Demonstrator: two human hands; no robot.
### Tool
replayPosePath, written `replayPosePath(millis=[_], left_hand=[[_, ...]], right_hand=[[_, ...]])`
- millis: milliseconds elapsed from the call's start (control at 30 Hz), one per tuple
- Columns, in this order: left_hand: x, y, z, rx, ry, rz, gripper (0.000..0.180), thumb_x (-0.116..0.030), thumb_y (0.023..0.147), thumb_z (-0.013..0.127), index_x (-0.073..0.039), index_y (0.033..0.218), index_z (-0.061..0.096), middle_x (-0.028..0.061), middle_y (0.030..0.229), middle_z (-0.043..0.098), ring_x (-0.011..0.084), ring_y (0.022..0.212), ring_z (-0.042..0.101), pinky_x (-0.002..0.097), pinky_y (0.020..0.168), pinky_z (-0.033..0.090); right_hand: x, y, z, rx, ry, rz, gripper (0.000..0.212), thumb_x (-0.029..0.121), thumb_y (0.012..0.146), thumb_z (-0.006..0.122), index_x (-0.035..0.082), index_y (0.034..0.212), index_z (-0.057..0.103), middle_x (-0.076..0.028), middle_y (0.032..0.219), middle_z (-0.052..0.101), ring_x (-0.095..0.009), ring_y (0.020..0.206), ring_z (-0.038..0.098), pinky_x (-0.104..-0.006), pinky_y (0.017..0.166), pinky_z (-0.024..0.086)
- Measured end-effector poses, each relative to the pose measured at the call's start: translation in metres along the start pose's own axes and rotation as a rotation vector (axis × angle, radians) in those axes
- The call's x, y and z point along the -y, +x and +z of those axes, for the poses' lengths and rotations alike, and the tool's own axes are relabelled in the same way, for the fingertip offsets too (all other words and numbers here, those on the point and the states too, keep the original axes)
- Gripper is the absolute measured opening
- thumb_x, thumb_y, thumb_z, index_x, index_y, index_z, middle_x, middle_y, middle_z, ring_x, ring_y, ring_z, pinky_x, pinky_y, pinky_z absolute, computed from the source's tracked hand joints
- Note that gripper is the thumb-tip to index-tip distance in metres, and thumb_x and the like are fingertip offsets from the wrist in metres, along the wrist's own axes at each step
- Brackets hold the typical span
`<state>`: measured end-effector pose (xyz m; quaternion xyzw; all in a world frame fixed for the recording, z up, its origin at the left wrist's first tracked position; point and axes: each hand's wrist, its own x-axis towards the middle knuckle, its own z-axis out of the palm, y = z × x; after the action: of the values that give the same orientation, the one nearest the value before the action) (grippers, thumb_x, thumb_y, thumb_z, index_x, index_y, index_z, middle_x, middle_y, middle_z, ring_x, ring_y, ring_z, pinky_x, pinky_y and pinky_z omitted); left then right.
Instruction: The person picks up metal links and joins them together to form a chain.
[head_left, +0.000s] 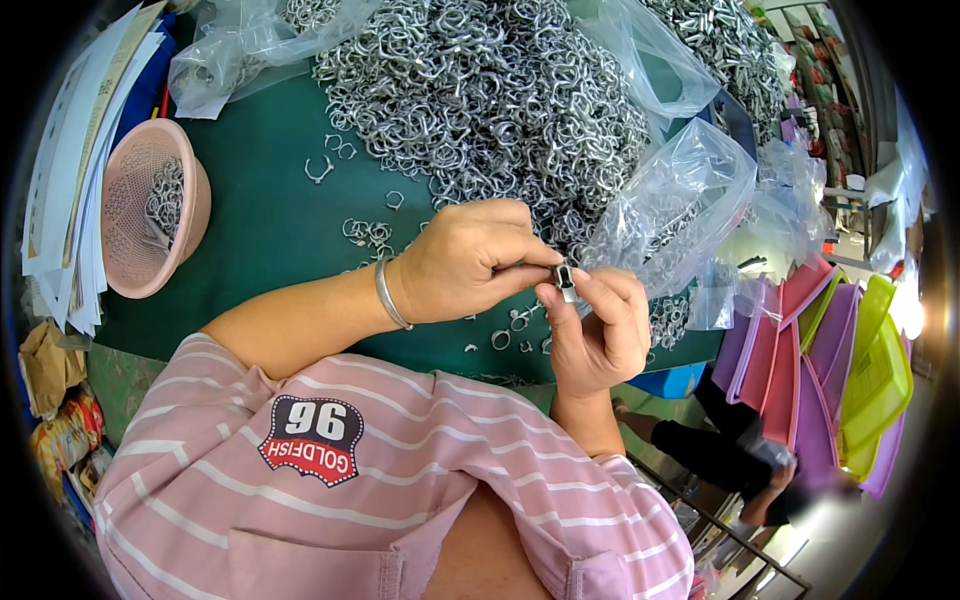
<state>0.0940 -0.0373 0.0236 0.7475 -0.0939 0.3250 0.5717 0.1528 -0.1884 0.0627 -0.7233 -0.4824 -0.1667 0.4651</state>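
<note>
Between my two hands sits a small shiny metal clip-like part (pixel 566 284) with a dark gap in its middle; its exact kind I cannot make out. My left hand (pixel 475 258) pinches its upper left side with thumb and forefinger. Against its lower right side press the thumb and forefinger of my right hand (pixel 602 325). Just beyond my hands rises a large heap of silvery ring-shaped metal parts (pixel 490 100). A few loose metal rings (pixel 502 340) lie on the green table near its front edge, below my hands.
A pink perforated basket (pixel 200 215) holding metal parts stands at the left, beside stacked papers (pixel 85 170). Clear plastic bags (pixel 690 180) lie around the heap. Shorter metal pieces (pixel 715 45) are piled at the far right. Purple, pink and yellow-green bins (pixel 865 370) and another person (pixel 710 450) are at the right.
</note>
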Motion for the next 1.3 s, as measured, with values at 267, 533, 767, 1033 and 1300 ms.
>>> replayPosePath(millis=[267,533,767,1033,1300], left_hand=[[-0.002,0.002,0.0,0.002,0.007,0.013,0.022,0.001,0.068,0.073,-0.005,0.089,0.069,0.004,0.061,0.049,0.0156,0.052,0.049,0.0272,0.045,0.038],[-0.001,0.001,0.0,0.037,0.012,-0.006,0.02,0.0,0.069,0.073,-0.005,0.088,0.069,0.0038,0.06,0.049,0.0155,0.051,0.048,0.0268,0.046,0.037],[0.001,0.002,-0.003,0.039,-0.225,-0.33,0.013,-0.005,0.076,0.069,-0.004,0.09,0.069,-0.0018,0.062,0.05,0.0058,0.052,0.042,0.0221,0.046,0.033],[0.003,0.005,-0.01,-0.008,-1.16,-0.904,0.014,-0.016,0.085,0.065,-0.004,0.091,0.066,-0.0083,0.061,0.045,0.0004,0.047,0.03,0.0175,0.041,0.02],[0.0,0.008,-0.007,0.009,-1.076,-1.055,0.021,-0.024,0.088,0.062,-0.004,0.086,0.063,-0.0101,0.057,0.039,0.0006,0.045,0.028,0.0183,0.04,0.019]], right_hand=[[0.0,0.0,-0.002,0.005,0.002,0.012,0.033,-0.002,0.061,0.08,-0.001,0.09,0.063,-0.01,0.073,0.059,-0.019,0.062,0.056,-0.0271,0.053,0.045],[0.001,-0.001,0.0,-0.005,0.01,0.033,0.034,-0.001,0.06,0.081,-0.002,0.089,0.063,-0.01,0.074,0.06,-0.019,0.063,0.057,-0.0268,0.053,0.045],[-0.006,-0.001,0.0,-0.026,0.064,0.069,0.026,0.01,0.073,0.075,-0.005,0.091,0.062,-0.014,0.082,0.062,-0.024,0.071,0.059,-0.0317,0.064,0.048],[-0.002,0.007,0.008,0.034,-0.039,0.11,0.031,-0.007,0.064,0.075,-0.004,0.092,0.062,-0.013,0.084,0.063,-0.024,0.072,0.06,-0.0303,0.064,0.049],[-0.005,0.03,0.008,-0.075,-0.006,-0.017,0.027,-0.007,0.063,0.076,-0.002,0.086,0.063,-0.01,0.077,0.061,-0.021,0.066,0.058,-0.0285,0.057,0.046]])
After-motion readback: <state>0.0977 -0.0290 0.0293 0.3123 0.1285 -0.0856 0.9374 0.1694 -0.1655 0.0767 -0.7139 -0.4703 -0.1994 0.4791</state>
